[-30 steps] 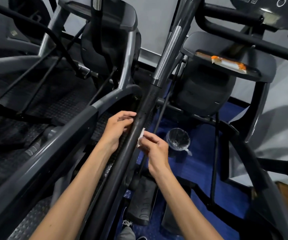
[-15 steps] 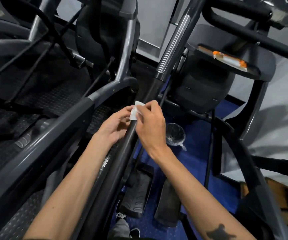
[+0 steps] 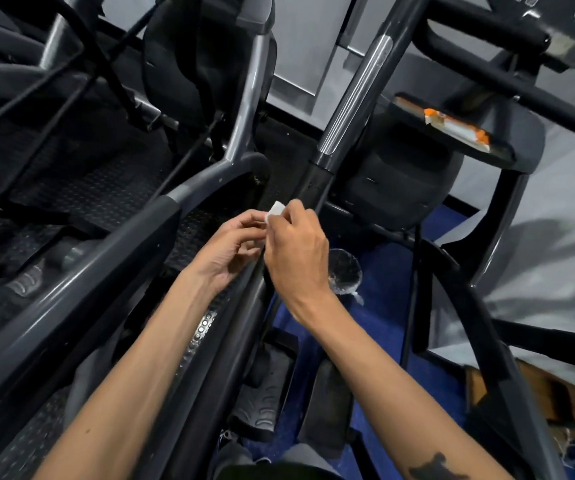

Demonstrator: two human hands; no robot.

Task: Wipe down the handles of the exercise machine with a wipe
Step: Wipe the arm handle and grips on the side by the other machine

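A long black handle bar [image 3: 313, 183] of the exercise machine runs diagonally from bottom centre up to a silver sleeve [image 3: 355, 95]. My right hand [image 3: 296, 251] pinches a small white wipe [image 3: 275, 210] against the bar's black grip, just below the sleeve. My left hand [image 3: 228, 245] sits on the bar's left side, fingers curled toward the wipe and touching it. Both hands cover the part of the bar under them.
A neighbouring machine's grey rail [image 3: 112, 258] crosses at the left. Black pedals [image 3: 268, 386] lie below on blue carpet [image 3: 383, 306]. A round clear-wrapped container [image 3: 344, 271] stands on the floor right of my hand. A console tray with an orange-white packet [image 3: 455, 128] is upper right.
My right hand carried the wipe up from the bar's right side over to its top, meeting my left hand. Since half a second ago the hands hardly shifted.
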